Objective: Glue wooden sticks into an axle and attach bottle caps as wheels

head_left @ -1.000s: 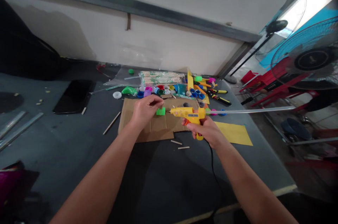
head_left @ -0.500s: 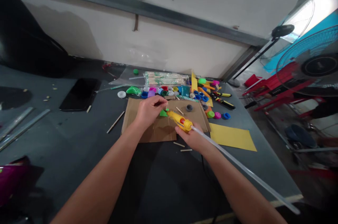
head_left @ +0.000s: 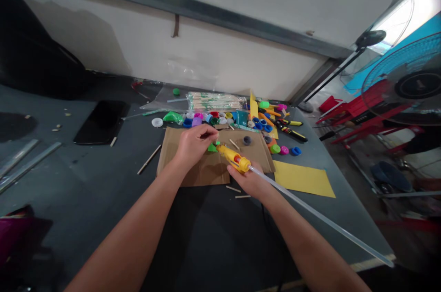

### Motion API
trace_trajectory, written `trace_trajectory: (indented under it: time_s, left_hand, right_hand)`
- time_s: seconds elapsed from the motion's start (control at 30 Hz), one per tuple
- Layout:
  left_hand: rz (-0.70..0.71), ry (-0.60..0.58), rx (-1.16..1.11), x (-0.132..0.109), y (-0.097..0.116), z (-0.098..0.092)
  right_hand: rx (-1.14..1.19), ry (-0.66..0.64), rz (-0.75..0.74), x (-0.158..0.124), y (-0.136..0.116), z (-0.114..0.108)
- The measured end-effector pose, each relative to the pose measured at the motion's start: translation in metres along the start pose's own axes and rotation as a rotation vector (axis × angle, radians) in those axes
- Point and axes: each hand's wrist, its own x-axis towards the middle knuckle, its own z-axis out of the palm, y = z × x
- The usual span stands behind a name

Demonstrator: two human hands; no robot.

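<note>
right fingers (head_left: 232, 171) have angled their gripped yellow plastic glue gun (head_left: 229, 154) at the small green piece (head_left: 212, 148) under pinched left fingers (head_left: 207, 130)

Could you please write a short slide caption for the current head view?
Right hand points a yellow glue gun toward a green piece beside the left hand, over brown cardboard.

Left hand (head_left: 193, 146) and right hand (head_left: 251, 181) are bare — forearms (head_left: 138, 218) too, broadening from narrow wrists (head_left: 179, 165) — detail too blurred to tell.
</note>
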Motion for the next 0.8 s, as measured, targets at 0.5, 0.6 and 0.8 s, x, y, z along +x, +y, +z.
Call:
trace_trajectory:
  time_s: [0.5, 0.6, 0.8]
  left_hand:
    - [0.003, 0.005, 0.012, -0.0002, -0.0020, 0.0011]
    - [0.007, 0.012, 0.014, -0.0003, -0.0021, 0.0014]
    - [0.017, 0.009, 0.009, -0.0002, -0.0015, 0.0013]
  right_hand:
    - [0.033, -0.017, -0.049, -0.0002, -0.0045, -0.0027]
    - [0.031, -0.005, -0.074, -0.0010, -0.0051, -0.0035]
    - [0.041, 0.006, -0.082, -0.0003, -0.0082, -0.0025]
